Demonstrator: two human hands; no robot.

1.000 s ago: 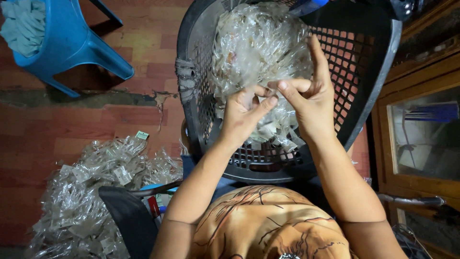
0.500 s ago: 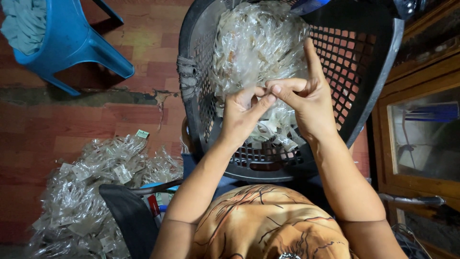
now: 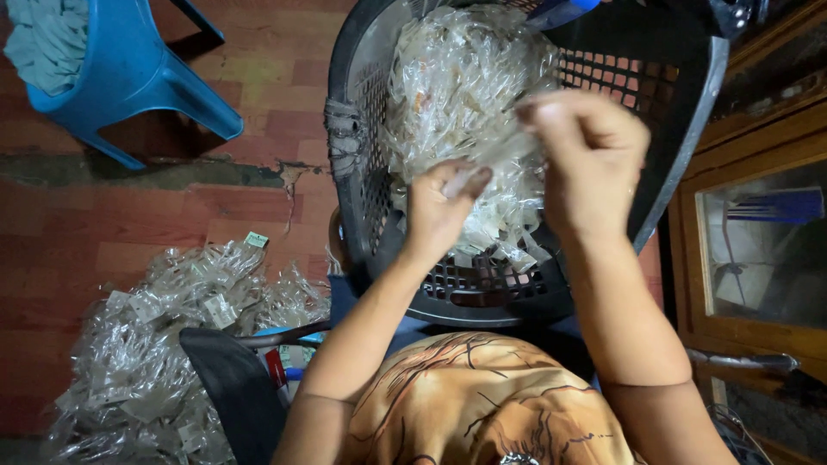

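Clear plastic packets [image 3: 469, 103] lay heaped in the black plastic basket [image 3: 680, 146] resting on the person's lap, and both hands worked over that heap. Half a second earlier the hands had met, fingertips together, the right forefinger pointing up. Now they had drawn apart: the left hand [image 3: 439, 211] sat lower, thumb and fingers pinched on one end of a clear packet [image 3: 504, 159], while the right hand [image 3: 586, 159] had closed into a loose fist on the other end, its forefinger folded down.

The right hand was blurred with motion, so the grip of its fingers could not be made out exactly, and what the packets contained was too small to tell. The basket's far rim was cut off at the top edge.

Below lay a red brick floor [image 3: 103, 232] with a cracked, worn strip. A second pile of clear packets [image 3: 164, 344] lay on it to the left, a blue plastic chair [image 3: 129, 77] stood beyond, and a wooden cabinet with a glass door [image 3: 758, 250] stood at the right.
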